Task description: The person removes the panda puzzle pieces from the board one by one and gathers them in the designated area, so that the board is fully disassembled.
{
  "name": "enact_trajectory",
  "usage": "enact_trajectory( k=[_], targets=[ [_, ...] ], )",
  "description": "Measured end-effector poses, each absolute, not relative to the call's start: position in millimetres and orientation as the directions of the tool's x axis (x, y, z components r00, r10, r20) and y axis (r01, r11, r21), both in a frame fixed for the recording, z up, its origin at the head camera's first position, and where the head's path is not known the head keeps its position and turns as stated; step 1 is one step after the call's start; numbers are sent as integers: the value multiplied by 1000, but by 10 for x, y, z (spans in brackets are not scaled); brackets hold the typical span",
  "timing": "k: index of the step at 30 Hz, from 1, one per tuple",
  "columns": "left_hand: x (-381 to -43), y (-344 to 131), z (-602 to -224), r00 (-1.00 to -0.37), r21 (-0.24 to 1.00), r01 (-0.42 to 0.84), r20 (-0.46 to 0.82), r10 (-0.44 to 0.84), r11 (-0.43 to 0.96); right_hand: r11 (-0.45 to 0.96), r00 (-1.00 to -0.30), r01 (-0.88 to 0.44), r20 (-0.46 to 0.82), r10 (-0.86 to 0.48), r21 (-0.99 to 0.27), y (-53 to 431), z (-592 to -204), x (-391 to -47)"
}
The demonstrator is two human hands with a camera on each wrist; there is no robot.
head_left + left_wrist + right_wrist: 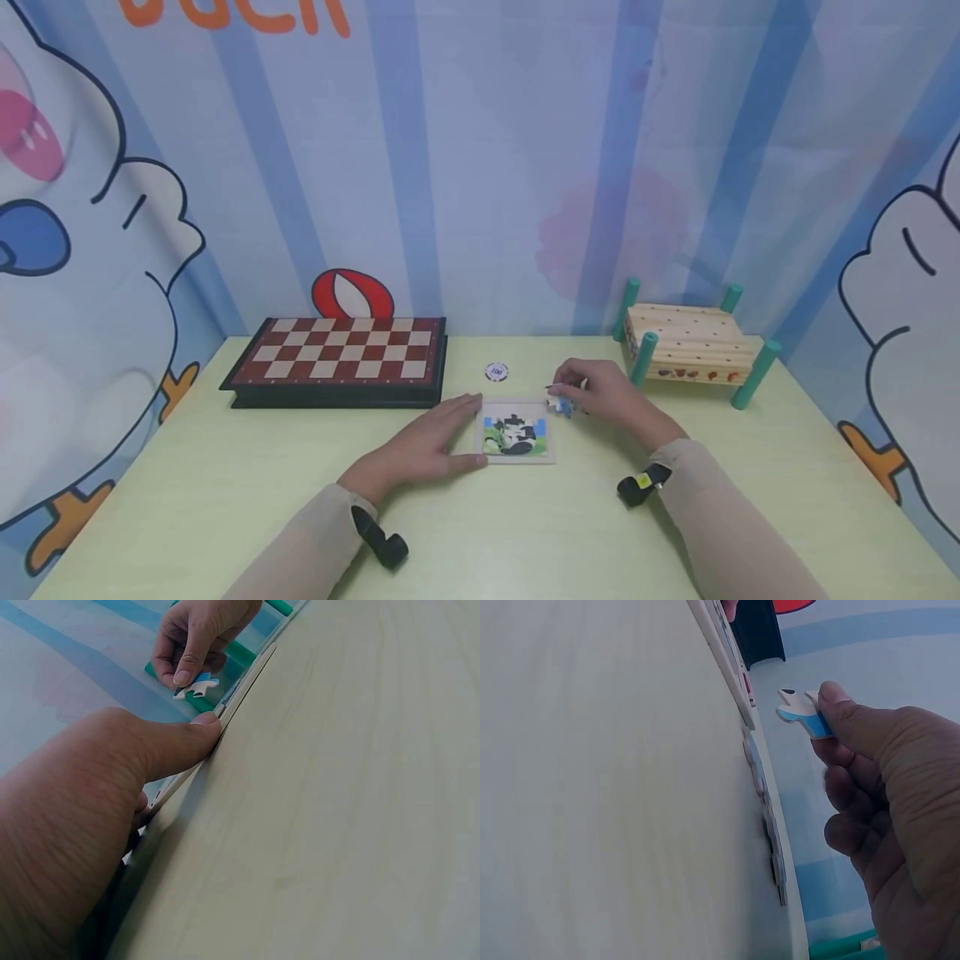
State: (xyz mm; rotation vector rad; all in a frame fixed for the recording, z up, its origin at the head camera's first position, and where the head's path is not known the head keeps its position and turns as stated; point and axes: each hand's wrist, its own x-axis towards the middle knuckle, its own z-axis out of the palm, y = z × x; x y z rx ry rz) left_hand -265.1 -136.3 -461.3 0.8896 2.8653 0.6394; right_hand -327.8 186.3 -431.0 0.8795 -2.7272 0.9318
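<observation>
One puzzle piece (807, 720) is pinched in the right hand (600, 392) above the table (525, 533), beside a puzzle tray (534, 412) whose left side the left hand (423, 442) touches, thumb and fingers spread.

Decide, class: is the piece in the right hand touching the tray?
Apart: the right wrist view shows a gap between the piece, pinched by the right hand, and the tray.

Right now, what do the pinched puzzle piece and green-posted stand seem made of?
Puzzle piece: probably wood or board; printed face, plain pale edge. Stand: likely matte wood, tan planked top; its green posts, evenly coloured, could be painted wood or plastic.
</observation>
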Motion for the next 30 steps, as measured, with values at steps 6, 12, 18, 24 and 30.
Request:
enact_trajectory(
  k=[6, 12, 18, 24, 30],
  targets=[
    [-2666, -1365, -4617, -829, 404, 528, 54, 557, 747, 662, -859, -506, 255, -443, -553, 1974, -4320, -3263],
    [-2667, -1367, -4611, -829, 407, 526, 51, 557, 747, 639, -860, -500, 248, -447, -584, 2106, -4306, -3209],
    [-2657, -1368, -4599, -829, 405, 527, 49, 557, 747, 677, -871, -484, 228, -436, -555, 2317, -4343, -3162],
    [-2643, -1364, -4597, -824, 410, 533, 53, 564, 740, 702, -881, -468, 227, -414, -536, 2486, -4356, -3087],
    [-2647, -1359, -4601, -825, 401, 533, 51, 563, 745, 724, -892, -448, 209, -401, -524, 2586, -4352, -3027]
  ],
)
